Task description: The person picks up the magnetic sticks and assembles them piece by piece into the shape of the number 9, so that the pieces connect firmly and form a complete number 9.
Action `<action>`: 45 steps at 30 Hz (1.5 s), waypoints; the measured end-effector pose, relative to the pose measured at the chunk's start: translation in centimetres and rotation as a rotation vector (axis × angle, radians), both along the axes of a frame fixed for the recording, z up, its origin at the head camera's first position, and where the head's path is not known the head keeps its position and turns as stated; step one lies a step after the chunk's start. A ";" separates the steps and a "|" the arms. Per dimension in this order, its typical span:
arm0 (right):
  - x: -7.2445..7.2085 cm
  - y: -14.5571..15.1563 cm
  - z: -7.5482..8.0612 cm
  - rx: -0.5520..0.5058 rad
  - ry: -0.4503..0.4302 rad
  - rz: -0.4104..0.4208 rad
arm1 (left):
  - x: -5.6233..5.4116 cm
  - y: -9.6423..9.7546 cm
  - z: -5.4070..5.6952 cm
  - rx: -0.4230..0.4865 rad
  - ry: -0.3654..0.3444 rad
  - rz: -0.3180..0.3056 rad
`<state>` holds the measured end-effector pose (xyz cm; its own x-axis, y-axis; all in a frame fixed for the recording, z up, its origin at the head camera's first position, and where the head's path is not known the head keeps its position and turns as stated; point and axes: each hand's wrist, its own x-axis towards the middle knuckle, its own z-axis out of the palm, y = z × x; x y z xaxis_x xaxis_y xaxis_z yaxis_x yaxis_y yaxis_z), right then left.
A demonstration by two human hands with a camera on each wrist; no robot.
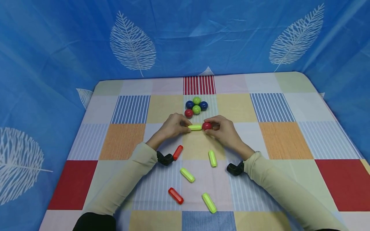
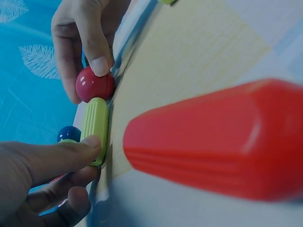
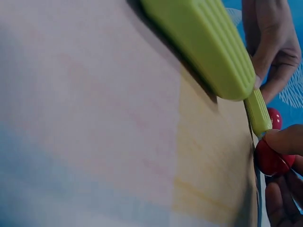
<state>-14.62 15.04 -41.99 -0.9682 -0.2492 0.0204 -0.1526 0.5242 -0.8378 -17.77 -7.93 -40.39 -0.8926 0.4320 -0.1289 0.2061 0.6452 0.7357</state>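
My left hand (image 1: 174, 125) pinches a ribbed yellow-green rod (image 1: 195, 127) between thumb and fingers, also seen in the left wrist view. At the rod's right end is a glossy red ball (image 1: 207, 126), pinched by my right hand (image 1: 223, 131). Rod and ball touch end to end in the left wrist view (image 2: 95, 85). Just beyond the hands sits a cluster of balls: two green balls (image 1: 196, 109), two dark blue balls (image 1: 203, 106) and another red ball (image 1: 189, 113).
Nearer me lie loose rods: red rods (image 1: 178, 152) (image 1: 175, 195) and yellow-green rods (image 1: 212, 158) (image 1: 187, 175) (image 1: 209, 202). A patchwork cloth (image 1: 280, 141) covers the table. Blue leaf-print fabric (image 1: 202, 35) hangs behind and at the sides.
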 end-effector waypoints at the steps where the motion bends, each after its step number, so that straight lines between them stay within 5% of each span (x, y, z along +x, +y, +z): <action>1: 0.0 -0.1 0.0 0.001 0.006 0.006 | 0.0 0.0 0.0 0.002 0.001 -0.001; 18: -0.3 -0.5 0.1 -0.006 0.025 0.026 | -0.1 -0.4 0.1 0.024 0.032 -0.019; 39: 0.3 -0.2 -0.4 -0.103 0.007 0.019 | 0.3 -0.8 0.7 0.127 -0.018 -0.010; 45: 0.3 -0.1 -0.3 -0.118 0.014 0.016 | -0.2 -1.4 1.8 0.181 0.073 0.037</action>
<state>-14.31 14.92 -42.32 -0.9637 -0.2593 0.0637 -0.1718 0.4197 -0.8913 -18.00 -9.36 -38.56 -0.9124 0.4090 0.0133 0.2415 0.5121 0.8243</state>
